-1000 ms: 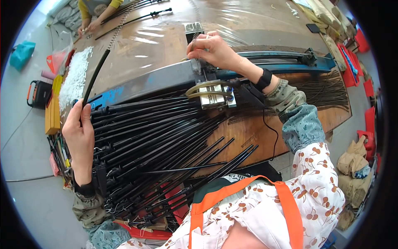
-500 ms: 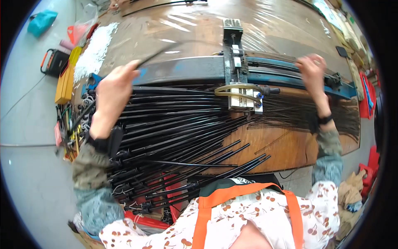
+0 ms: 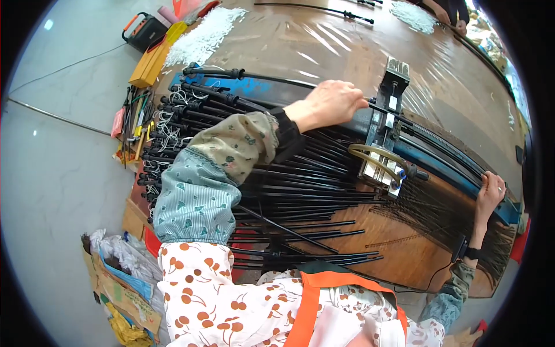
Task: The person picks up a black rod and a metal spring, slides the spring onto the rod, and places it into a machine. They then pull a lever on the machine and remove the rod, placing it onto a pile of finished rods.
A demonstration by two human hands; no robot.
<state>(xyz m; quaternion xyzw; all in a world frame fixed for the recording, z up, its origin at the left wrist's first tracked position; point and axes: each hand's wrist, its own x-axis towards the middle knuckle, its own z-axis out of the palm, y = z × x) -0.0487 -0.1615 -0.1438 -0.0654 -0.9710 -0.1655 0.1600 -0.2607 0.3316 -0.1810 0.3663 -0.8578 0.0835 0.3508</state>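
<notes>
Along the blue beam lies the rod, my left hand clenched on it beside the clamp, the contact partly hidden. At the beam's right end my right hand curls; what it grasps, I cannot tell. My left sleeve partly covers a red bin, contents indistinct.

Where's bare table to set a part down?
Far table, beyond the rail: film-covered stretch between left white pile and fixture. Near side: small wood patch between rod tips and springs. Crowded: rods left of fixture, springs right.
</notes>
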